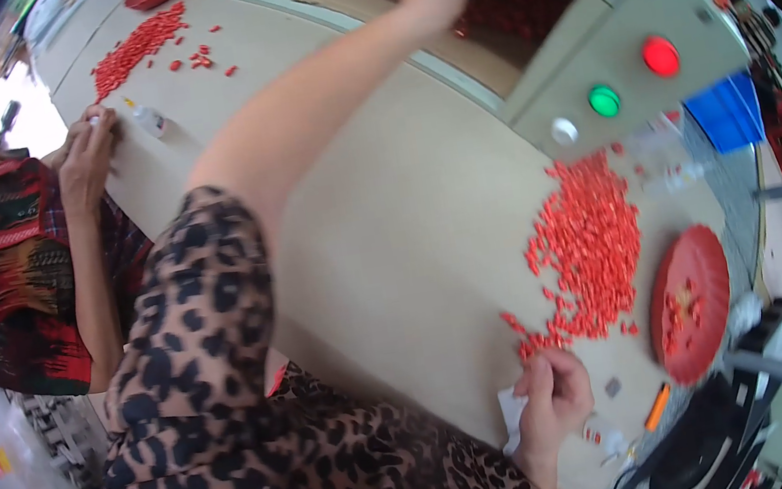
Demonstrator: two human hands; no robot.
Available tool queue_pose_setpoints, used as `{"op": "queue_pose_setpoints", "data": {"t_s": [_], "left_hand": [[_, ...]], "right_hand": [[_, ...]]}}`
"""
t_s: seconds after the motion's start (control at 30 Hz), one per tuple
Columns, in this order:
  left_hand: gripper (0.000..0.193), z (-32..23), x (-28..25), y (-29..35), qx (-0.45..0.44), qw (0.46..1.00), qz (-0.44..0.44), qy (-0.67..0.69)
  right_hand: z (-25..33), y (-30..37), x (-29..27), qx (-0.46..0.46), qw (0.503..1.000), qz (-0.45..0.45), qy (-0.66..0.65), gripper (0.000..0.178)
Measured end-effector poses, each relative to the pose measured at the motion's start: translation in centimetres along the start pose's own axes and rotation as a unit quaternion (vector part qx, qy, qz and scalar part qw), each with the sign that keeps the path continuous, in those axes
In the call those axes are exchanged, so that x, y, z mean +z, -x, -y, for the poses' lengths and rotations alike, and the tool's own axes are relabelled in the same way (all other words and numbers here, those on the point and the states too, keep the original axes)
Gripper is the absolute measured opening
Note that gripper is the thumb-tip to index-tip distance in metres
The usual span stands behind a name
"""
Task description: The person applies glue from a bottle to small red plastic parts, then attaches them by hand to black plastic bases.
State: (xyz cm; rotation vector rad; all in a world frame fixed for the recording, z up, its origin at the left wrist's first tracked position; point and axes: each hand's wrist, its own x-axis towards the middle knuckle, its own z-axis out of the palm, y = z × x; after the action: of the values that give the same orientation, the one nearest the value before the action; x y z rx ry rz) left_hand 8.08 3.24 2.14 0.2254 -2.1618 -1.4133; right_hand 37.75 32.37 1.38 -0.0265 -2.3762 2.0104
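Observation:
My left arm stretches far across the table, and my left hand (433, 1) is in the dark opening of a pale machine housing (573, 40). That hand looks curled into a fist; its fingertips and anything in them are hidden. Red pieces lie on the floor of the opening. At the near right, my right hand (558, 400) rests at the lower edge of a heap of small red pieces (589, 250). Its thumb and fingers are pressed together, and what they hold is too small to make out. A white scrap (512, 417) lies beside it.
A red oval tray (709, 273) with a few pieces stands right of the heap, near an orange-handled tool (657, 407) and a blue bin (725, 113). At left, a co-worker's hands (87, 158) work near a small bottle (147, 118) and another red heap (137, 48).

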Motion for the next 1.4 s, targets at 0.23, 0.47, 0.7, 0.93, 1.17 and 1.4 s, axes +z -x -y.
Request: {"op": "queue_pose_setpoints", "data": {"t_s": [0.23, 0.47, 0.7, 0.93, 1.17, 1.4], "left_hand": [[0.028, -6.0, -6.0, 18.1, -0.181, 0.887, 0.268, 0.329], [0.027, -7.0, -4.6, 31.2, -0.274, 0.759, 0.314, 0.501], [0.025, -7.8, -3.6, 36.4, -0.123, 0.860, 0.248, 0.428], [0.039, -7.7, -3.7, 37.2, 0.308, 0.934, 0.165, 0.075], [0.037, -8.0, -3.8, 37.2, 0.284, 0.936, 0.185, 0.094], [0.033, -7.3, -4.0, 37.3, 0.126, 0.940, 0.259, 0.185]], "right_hand": [[0.5, 0.5, 0.1, -0.029, 0.997, 0.024, -0.072, 0.006], [0.3, 1.8, 0.3, -0.039, 0.992, 0.058, -0.104, 0.016], [-0.7, 4.5, -0.2, 0.024, 0.991, 0.021, -0.132, 0.022], [-1.8, 5.5, 0.2, 0.078, 0.966, 0.037, -0.243, 0.018], [-2.4, 5.4, -0.3, 0.097, 0.965, 0.037, -0.242, 0.017], [-2.5, 5.0, -0.6, 0.089, 0.964, 0.072, -0.241, 0.019]]}}
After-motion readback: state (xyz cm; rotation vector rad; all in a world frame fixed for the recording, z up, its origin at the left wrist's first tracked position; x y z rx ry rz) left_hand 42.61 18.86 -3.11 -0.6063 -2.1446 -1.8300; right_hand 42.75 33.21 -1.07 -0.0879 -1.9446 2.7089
